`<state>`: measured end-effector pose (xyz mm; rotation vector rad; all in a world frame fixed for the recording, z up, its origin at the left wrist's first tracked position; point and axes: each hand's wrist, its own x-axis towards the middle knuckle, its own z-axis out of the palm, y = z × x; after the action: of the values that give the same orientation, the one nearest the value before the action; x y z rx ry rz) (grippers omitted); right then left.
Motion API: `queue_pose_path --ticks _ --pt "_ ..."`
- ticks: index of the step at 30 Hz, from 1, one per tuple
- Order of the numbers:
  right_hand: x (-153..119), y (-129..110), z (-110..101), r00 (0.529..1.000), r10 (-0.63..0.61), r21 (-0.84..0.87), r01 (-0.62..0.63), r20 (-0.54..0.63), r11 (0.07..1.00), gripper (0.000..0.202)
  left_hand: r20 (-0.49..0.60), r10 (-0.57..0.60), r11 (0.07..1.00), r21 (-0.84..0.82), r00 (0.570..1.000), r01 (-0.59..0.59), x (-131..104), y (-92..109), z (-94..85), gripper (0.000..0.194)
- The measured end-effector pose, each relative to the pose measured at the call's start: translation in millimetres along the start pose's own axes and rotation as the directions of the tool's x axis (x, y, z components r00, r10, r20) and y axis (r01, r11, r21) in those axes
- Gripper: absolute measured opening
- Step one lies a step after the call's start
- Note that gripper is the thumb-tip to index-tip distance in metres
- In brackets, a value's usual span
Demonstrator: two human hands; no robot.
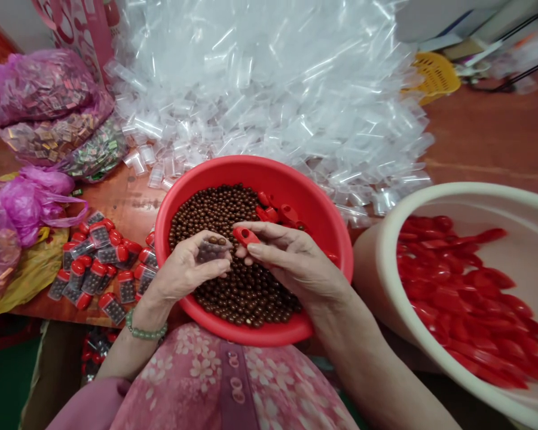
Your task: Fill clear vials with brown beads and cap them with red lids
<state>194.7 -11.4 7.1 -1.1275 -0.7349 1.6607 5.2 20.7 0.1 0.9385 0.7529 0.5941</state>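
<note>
My left hand (191, 266) is closed around a small clear plastic container (213, 249) with brown balls inside it. Close beside it, my right hand (291, 257) pinches a red plastic cap (245, 235) with a dark hole in it. The cap and the container are apart. Both hands are over a red basin (329, 239) filled with small round brown balls (246, 304). Several more red caps (271, 210) lie on the balls at the basin's far right side.
A large heap of clear plastic containers (260, 101) covers the back of the table. At right stands a cream tub (388, 257) of red plastic pieces (475, 298). Filled red-capped containers (96, 260) lie at left, near pink plastic bags (49, 89). A yellow basket (434, 74) is back right.
</note>
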Motion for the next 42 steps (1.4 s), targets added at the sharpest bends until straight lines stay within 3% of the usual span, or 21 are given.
queue_pose_path --ticks 5,12,16,20,24,26,29,31,33,37,39,42 --pt "-0.7 2.5 1.1 0.996 0.055 -0.039 -0.053 0.069 0.998 0.034 -0.173 0.092 0.996 -0.005 0.981 -0.094 4.0 -5.8 2.0 0.035" --pt "5.4 9.0 9.5 0.988 0.127 -0.026 -0.126 0.084 0.992 0.033 -0.104 0.132 0.983 0.139 0.986 -0.117 0.7 2.4 2.2 0.023" --pt "2.7 9.2 9.5 0.995 0.095 -0.013 -0.095 0.031 0.995 0.028 -0.161 0.135 0.979 0.174 0.978 -0.106 1.3 2.9 3.6 0.019" --pt "-5.8 9.9 2.9 0.998 0.015 0.032 -0.014 -0.054 0.999 0.039 -0.209 0.146 0.984 0.135 0.967 -0.119 2.7 1.6 3.6 0.022" --pt "-11.0 15.3 1.2 0.978 -0.117 -0.005 0.117 -0.171 0.993 0.031 -0.215 0.124 0.985 0.143 0.969 -0.094 2.3 5.8 4.1 0.019" --pt "-11.5 17.6 4.8 0.939 -0.228 -0.079 0.215 -0.258 0.973 0.029 -0.203 0.124 0.984 0.152 0.971 -0.094 2.0 8.5 4.9 0.015" --pt "-11.1 18.7 12.1 0.844 -0.425 -0.355 0.307 -0.326 0.883 0.023 -0.203 0.138 0.98 0.172 0.969 -0.103 2.3 10.1 6.0 0.011" --pt "-10.3 18.2 15.5 0.786 -0.555 -0.57 0.333 -0.272 0.751 0.02 -0.212 0.13 0.98 0.173 0.969 -0.094 3.3 9.4 6.4 0.012" --pt "-9.3 17.1 17.1 0.762 -0.639 -0.724 0.382 -0.105 0.575 0.019 -0.223 0.094 0.989 0.133 0.97 -0.066 4.5 8.1 6.6 0.017" --pt "-8.6 13.4 18.6 0.75 -0.603 -0.814 0.513 0.27 0.273 0.03 -0.234 0.017 1.0 -0.007 0.972 -0.02 6.1 6.1 6.3 0.027" --pt "-9.6 11.1 19.4 0.765 -0.547 -0.826 0.521 0.339 0.217 0.037 -0.204 0.015 0.999 -0.028 0.979 -0.021 6.0 5.7 5.6 0.026" --pt "-10.7 8.1 18.7 0.795 -0.477 -0.822 0.523 0.375 0.225 0.043 -0.143 0.037 0.999 -0.014 0.989 -0.039 4.6 5.2 3.7 0.023"
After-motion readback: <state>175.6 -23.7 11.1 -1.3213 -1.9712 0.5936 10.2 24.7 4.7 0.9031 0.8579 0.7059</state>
